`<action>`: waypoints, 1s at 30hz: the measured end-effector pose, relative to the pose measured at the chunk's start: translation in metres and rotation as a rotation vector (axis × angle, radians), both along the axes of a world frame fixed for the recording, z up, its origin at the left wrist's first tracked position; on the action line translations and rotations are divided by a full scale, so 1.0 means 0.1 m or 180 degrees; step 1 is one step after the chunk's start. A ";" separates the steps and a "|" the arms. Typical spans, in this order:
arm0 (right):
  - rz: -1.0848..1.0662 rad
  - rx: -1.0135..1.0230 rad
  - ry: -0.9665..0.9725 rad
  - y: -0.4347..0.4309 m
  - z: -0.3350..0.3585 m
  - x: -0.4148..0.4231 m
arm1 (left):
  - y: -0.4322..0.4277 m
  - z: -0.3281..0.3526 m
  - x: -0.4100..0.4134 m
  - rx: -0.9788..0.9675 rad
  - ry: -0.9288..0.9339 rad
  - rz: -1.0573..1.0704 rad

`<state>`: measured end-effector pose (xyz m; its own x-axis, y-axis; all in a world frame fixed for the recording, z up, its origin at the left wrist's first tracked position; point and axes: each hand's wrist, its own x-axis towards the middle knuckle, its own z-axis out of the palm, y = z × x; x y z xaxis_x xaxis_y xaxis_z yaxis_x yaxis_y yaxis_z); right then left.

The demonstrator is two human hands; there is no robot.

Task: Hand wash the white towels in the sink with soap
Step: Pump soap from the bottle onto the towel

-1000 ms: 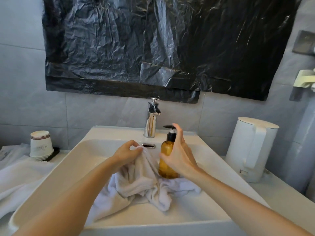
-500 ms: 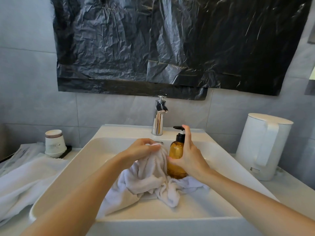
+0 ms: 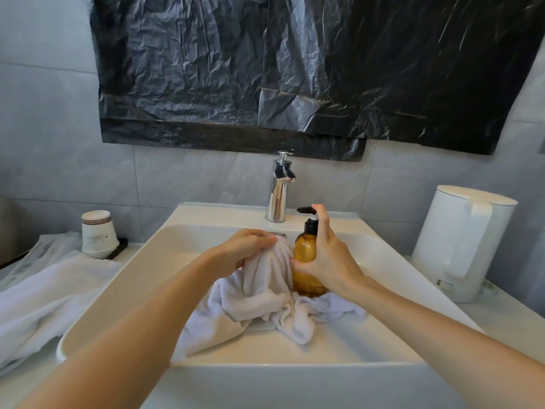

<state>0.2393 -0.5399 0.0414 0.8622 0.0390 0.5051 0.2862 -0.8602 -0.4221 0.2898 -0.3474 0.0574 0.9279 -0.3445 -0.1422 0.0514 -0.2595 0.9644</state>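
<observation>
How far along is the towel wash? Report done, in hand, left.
Done: one towel lies in the sink. In hand: the left hand bunches it up beside the bottle, which the right hand grips, forefinger at the pump. Left: no suds or running water show at the tap, so soaping, scrubbing and rinsing; a second towel waits beside the sink.

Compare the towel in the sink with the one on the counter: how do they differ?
The towel in the sink is bunched and pulled up into a peak; the towel on the counter lies spread and flat. The left hand grips the towel in the sink; no hand touches the towel on the counter. The soap bottle, held by the right hand, stands against the first; paper cups stand by the second. Both are white.
</observation>
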 end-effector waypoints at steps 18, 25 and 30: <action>0.0232 -0.0231 -0.0006 0.14 -0.02 0.08 | 0.09 -0.08 0.08 -0.0094 0.0239 0.0034; 0.0197 -0.0595 -0.0204 0.23 -0.05 0.12 | 0.15 -0.13 0.14 -0.0321 0.0423 0.0118; 0.0060 -0.0484 -0.0223 0.22 -0.05 0.14 | 0.18 -0.13 0.14 -0.0305 0.0449 0.0162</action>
<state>0.2533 -0.5175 0.0367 0.8234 0.1353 0.5511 0.3270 -0.9068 -0.2660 0.3037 -0.3297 0.0443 0.9177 -0.3158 -0.2409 0.1986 -0.1604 0.9669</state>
